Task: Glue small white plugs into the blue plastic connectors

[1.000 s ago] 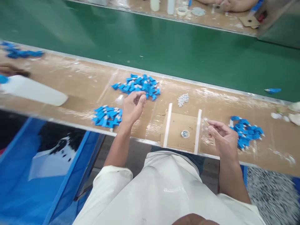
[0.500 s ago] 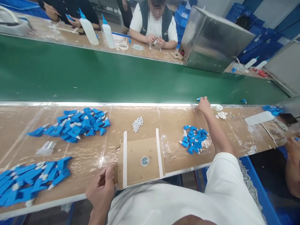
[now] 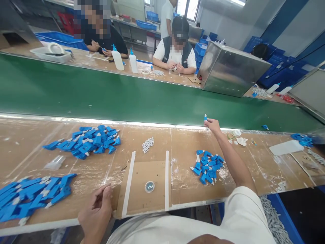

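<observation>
My right hand [image 3: 212, 124] reaches out to the near edge of the green belt. Its fingertips pinch a small blue plastic piece with a white tip [image 3: 205, 118], held upright. My left hand [image 3: 98, 210] rests at the table's front edge, left of a cardboard sheet [image 3: 142, 173]. Its fingers are curled and pressed together; whether anything is in them is hidden. On the cardboard lies a small round clear dish [image 3: 149, 186]. Below my right forearm is a pile of small blue pieces [image 3: 209, 167]. Small grey-white pieces [image 3: 148, 145] lie behind the cardboard.
Larger piles of blue pieces lie to the left, one farther back [image 3: 88, 140] and one in front [image 3: 33, 193]. The green belt [image 3: 114, 98] runs across. Beyond it sit co-workers, white bottles [image 3: 118, 59] and a metal box [image 3: 231, 69]. A white bottle [image 3: 286, 147] lies at right.
My right hand has lifted slightly and moved left, turning the blue piece upright. The camera view has tilted up, showing more of the room. My left hand stays curled by the cardboard.
</observation>
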A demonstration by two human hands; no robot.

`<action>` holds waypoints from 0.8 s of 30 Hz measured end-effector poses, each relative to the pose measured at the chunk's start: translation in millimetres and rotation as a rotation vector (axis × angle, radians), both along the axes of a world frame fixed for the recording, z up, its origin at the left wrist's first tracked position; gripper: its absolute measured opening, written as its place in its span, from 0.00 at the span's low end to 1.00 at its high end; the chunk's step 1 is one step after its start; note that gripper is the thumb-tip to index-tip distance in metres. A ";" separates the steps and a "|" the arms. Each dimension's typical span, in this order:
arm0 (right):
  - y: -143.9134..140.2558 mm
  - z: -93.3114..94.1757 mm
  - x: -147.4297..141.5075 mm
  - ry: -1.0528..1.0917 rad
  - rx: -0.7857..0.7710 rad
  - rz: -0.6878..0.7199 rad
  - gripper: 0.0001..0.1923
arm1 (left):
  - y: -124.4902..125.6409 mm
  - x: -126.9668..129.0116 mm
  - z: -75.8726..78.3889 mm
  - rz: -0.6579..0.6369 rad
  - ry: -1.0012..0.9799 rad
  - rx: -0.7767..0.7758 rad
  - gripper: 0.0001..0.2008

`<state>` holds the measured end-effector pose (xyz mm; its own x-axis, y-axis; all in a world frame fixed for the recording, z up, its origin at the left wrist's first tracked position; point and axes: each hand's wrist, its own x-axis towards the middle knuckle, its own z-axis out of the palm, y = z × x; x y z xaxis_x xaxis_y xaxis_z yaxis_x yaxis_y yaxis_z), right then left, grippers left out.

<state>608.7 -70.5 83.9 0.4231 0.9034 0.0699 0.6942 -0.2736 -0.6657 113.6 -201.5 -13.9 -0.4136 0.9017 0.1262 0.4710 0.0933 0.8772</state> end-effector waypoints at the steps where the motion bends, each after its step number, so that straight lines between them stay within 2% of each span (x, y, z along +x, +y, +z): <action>1: -7.5 -1.2 -17.9 0.066 0.027 0.029 0.27 | -1.2 0.3 3.8 -0.010 0.034 0.061 0.17; 4: -45.6 -3.7 -79.0 0.344 0.121 0.139 0.32 | -3.3 10.1 22.5 -0.178 -0.006 0.221 0.11; 6: -78.1 -0.8 -121.0 0.622 0.188 0.247 0.30 | -1.5 26.4 40.2 -0.406 -0.125 0.238 0.09; 7: -94.1 2.1 -141.0 0.689 0.206 0.286 0.27 | 0.5 37.2 49.7 -0.507 -0.195 0.238 0.09; 9: -121.8 9.3 -176.7 0.638 0.274 0.335 0.21 | 5.8 61.2 67.2 -0.705 -0.341 0.215 0.11; 10: -132.8 12.2 -191.7 0.526 0.335 0.340 0.18 | 8.6 73.2 74.1 -0.790 -0.442 0.196 0.14; 12: -148.7 14.2 -215.3 0.228 0.498 0.317 0.14 | 13.0 94.0 82.5 -0.872 -0.675 0.151 0.20; 15: -160.8 4.3 -236.0 -0.168 0.702 0.272 0.16 | 14.9 112.5 81.8 -0.873 -0.886 0.072 0.22; 18: -166.7 -13.4 -244.9 -0.340 0.742 0.273 0.19 | 13.6 116.9 71.6 -0.848 -0.979 -0.012 0.21; 21: -171.0 -25.4 -246.9 -0.269 0.661 0.324 0.19 | 15.8 110.8 58.7 -0.819 -1.044 -0.053 0.23; 24: -171.4 -32.9 -243.2 0.053 0.519 0.332 0.24 | 24.5 93.7 44.9 -0.751 -1.085 -0.082 0.25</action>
<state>365.5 -241.9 50.9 0.1403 0.8409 0.5226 0.6493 0.3204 -0.6898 207.3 -176.9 31.0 0.3313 0.9434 -0.0157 -0.5025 0.1905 0.8434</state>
